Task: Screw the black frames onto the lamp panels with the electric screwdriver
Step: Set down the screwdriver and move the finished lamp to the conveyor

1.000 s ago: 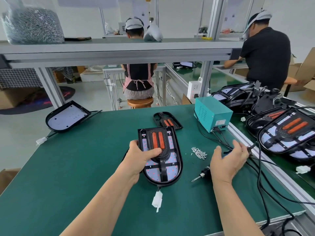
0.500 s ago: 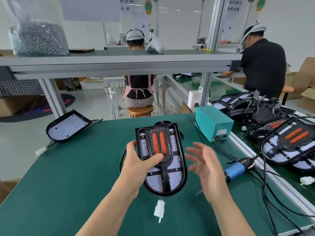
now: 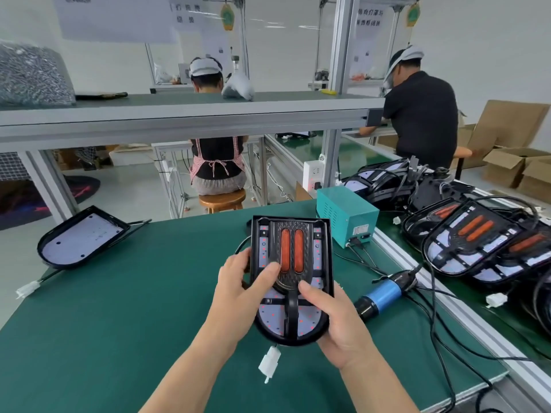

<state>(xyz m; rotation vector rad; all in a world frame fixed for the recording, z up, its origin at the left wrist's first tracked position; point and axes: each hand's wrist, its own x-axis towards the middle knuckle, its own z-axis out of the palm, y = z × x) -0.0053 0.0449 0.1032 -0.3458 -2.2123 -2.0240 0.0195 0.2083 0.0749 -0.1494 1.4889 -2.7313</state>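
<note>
I have the lamp panel [image 3: 307, 318] up off the green table [image 3: 119, 308], tilted toward me, with the black frame [image 3: 291, 308] lying on its face. My left hand [image 3: 238, 281] grips the left rim, thumb pressed flat on the frame beside the orange strips. My right hand [image 3: 337, 320] grips the right rim, thumb across the frame's lower part.

I judge it to be light and stiff, a hard plastic shell that won't flex. The frame looks glossy and may slide under a thumb. I'd keep my hold on the rim and off the lit face, which is likely the delicate part. The white plug [image 3: 269, 363] dangles on its cord below and could snag.

The fingers of both hands sit behind the panel, so I can't tell how they lie. The screwdriver [image 3: 384, 293] rests on the table to the right, its tip hidden by my right hand. I can't make out whether any screws are in.
</note>
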